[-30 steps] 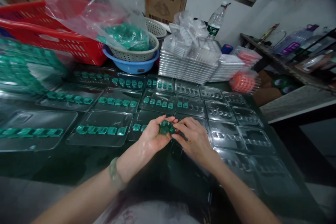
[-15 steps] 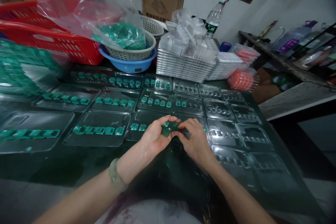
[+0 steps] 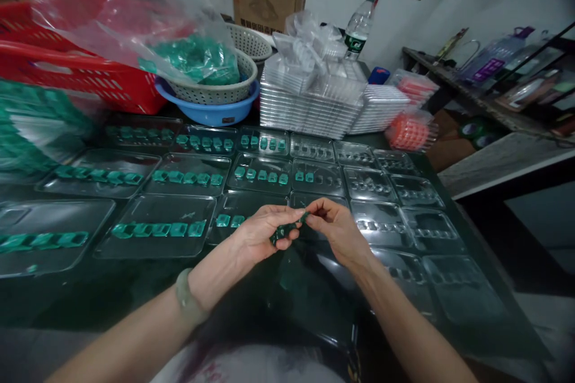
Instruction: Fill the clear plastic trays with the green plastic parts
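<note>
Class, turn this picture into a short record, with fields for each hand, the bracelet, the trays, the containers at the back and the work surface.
Left hand: curled around dark green pieces
Right hand: thumb and finger pinching a small green piece by the left fingertips
Bracelet: pale green bangle, left wrist
Trays: transparent trays in rows, several on the left holding green pieces
Partly filled: middle tray, two green pieces showing
Back: red basket, blue basin, stacked trays
Surface: dark green table
</note>
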`<move>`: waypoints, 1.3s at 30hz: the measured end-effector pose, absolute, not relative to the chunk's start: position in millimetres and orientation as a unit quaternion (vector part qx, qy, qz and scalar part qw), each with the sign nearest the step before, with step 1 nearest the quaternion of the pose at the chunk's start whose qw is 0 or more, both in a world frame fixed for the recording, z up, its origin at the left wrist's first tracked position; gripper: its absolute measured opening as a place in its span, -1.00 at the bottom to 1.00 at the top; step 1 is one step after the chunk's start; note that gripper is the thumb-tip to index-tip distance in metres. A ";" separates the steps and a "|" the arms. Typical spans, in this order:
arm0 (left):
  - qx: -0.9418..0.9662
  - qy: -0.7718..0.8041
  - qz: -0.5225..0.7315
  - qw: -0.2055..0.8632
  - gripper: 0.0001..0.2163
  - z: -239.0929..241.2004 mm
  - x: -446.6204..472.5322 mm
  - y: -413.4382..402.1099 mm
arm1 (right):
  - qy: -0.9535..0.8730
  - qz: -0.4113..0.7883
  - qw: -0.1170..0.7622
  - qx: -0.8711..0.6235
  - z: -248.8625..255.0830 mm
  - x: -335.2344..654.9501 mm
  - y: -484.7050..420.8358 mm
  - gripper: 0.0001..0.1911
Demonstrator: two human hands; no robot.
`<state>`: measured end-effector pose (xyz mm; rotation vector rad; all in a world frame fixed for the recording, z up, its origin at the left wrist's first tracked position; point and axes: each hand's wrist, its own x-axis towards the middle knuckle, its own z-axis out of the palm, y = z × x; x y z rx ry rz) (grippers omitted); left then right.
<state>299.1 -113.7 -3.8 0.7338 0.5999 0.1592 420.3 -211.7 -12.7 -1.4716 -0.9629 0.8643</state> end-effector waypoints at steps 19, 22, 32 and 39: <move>0.241 0.336 0.127 0.902 -0.81 -4.4 322.2 -104.2 | -0.503 -0.028 0.332 -0.798 -22.1 483.6 -177.9 -0.75; 0.257 0.340 0.115 0.897 -0.81 -6.6 313.4 -99.2 | -0.531 -0.064 0.162 -0.829 -27.5 512.6 -159.0 -0.75; 0.238 0.338 0.119 0.903 -0.81 -12.1 301.0 -91.2 | -0.628 -0.052 -0.025 -0.776 -27.4 521.2 -144.7 -0.76; 0.141 0.297 0.134 0.935 -0.87 -4.1 309.6 -93.1 | -0.630 -0.067 -0.009 -0.774 -12.6 510.5 -149.1 -0.64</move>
